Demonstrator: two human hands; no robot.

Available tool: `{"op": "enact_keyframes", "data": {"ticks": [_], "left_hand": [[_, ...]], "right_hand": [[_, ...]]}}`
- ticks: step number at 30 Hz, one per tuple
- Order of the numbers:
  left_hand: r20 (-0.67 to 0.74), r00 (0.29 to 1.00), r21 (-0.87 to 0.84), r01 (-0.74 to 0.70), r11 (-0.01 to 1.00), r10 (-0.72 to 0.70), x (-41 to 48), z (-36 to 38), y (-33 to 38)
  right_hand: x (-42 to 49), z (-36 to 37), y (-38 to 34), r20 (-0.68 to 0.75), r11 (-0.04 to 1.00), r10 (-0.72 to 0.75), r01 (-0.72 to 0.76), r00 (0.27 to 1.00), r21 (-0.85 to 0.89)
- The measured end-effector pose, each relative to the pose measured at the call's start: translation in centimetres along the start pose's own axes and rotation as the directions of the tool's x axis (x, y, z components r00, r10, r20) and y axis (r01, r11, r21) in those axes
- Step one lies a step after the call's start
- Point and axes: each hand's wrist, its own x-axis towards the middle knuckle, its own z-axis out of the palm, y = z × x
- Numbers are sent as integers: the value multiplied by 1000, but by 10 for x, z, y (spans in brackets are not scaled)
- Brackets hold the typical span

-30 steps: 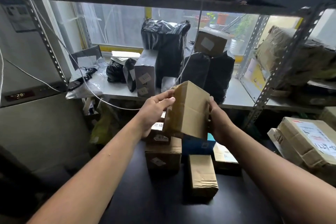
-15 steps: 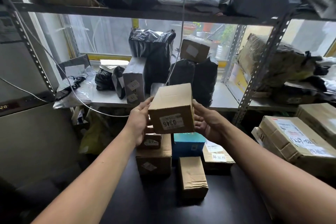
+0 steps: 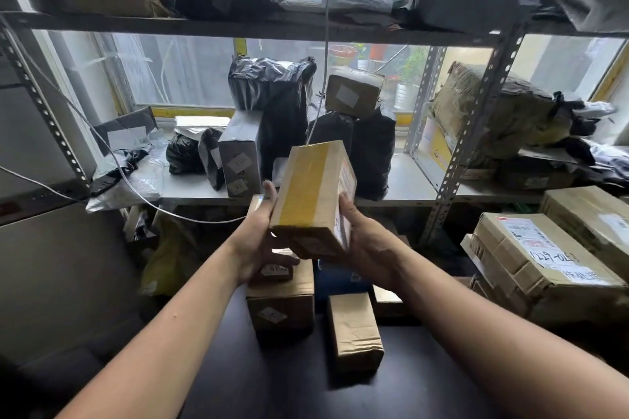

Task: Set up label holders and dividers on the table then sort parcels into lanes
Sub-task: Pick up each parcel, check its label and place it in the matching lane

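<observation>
- Reaching forward from the bottom corners of the view, both bare forearms converge on a cardboard parcel (image 3: 311,194) held in the air above the dark table (image 3: 272,388), in front of the metal rack.
- The left hand (image 3: 258,243) lies against the parcel's left side, with the fingers running up that face and the thumb tucked under the near end.
- The right hand (image 3: 369,245) clasps the right side, thumb pointing up along the labelled face. Its other fingers are hidden beneath, and the parcel is clamped between the two hands.
- The parcel's long axis runs away from the person and tilts upward, near end low at the palms and far end higher.
- Its broad face, with a strip of yellowish tape along the length, is turned up toward the camera. The printed label on the right face shows only at a slant.
- On the table below the hands sit a brown carton (image 3: 282,303) with a smaller labelled box (image 3: 275,270) on top, a blue box (image 3: 335,279) and a narrow creased box (image 3: 355,330) lying lengthwise.
- The middle shelf (image 3: 408,185) holds black plastic-wrapped parcels (image 3: 272,95), an upright grey carton (image 3: 240,153) and a brown box (image 3: 354,92) perched on black wrapping.
- The top shelf (image 3: 102,22) carries more black bags and cartons.
- At the right rests a large taped carton (image 3: 544,262) with a handwritten white label.
</observation>
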Motion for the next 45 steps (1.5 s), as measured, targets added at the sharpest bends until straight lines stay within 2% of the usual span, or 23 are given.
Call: {"op": "enact_keyframes", "data": {"ticks": [3,6,8,10,12,17,20,33,39,45], "left_hand": [[37,999,19,-17,1000,17,-3,-2,7],[-174,965,50,-191,980,196,2,-3,7],[-322,887,180,-287,941,332,5,-3,6],[-390,832,263,-311,914,395,6,-1,6],[-375,845,240,-307,921,380,2,6,8],[-241,951,36,-193,981,196,-2,13,12],[-190,972,-19,-142,990,136,-1,18,10],[-101,983,10,-152,988,153,10,107,11],[0,977,30,-211,977,211,2,190,16],[17,960,43,-280,959,280,-28,292,28]], "right_hand": [[0,-1,-7,-43,994,-107,107,993,3],[0,-1,-14,-115,980,-171,157,979,-120],[-2,-2,-16,-151,969,-187,157,971,-190],[-5,-2,-18,-176,958,-188,142,966,-249],[-8,-1,-20,-180,951,-192,137,965,-276],[-17,-10,-25,-182,935,-205,138,962,-327],[-24,-22,-27,-190,928,-217,141,958,-345],[-83,-87,-41,-313,937,-259,159,914,-312],[-144,-145,-61,-374,921,-341,225,863,-319],[-211,-215,-89,-357,868,-451,308,818,-390]]}}
